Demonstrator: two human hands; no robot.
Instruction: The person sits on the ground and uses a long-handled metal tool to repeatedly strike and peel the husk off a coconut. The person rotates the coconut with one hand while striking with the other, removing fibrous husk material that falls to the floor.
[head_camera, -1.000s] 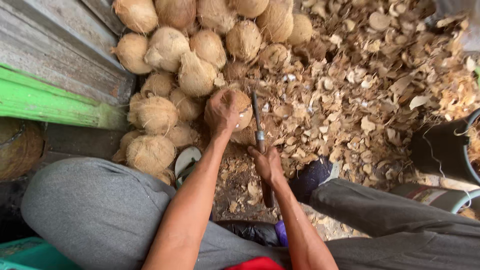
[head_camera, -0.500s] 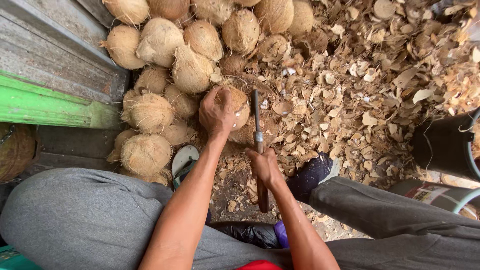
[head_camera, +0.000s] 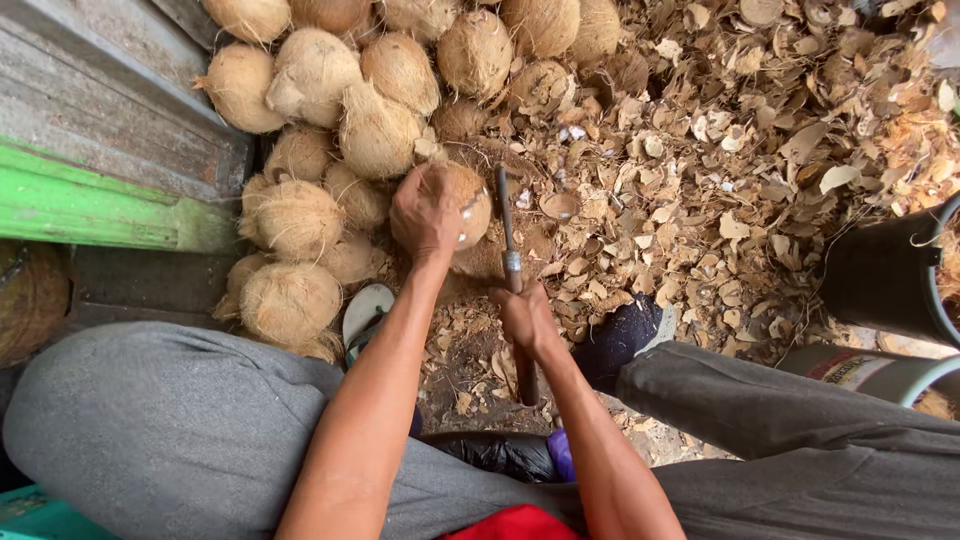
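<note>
The person wears loose grey trousers (head_camera: 190, 430) on both legs, a red garment (head_camera: 515, 524) at the waist, and a dark shoe (head_camera: 620, 338). Both forearms are bare, without sleeves.

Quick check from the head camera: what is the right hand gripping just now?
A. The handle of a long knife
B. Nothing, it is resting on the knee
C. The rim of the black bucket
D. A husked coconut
A: the right hand is closed around the handle of the long knife, while the left hand holds the coconut.
</note>
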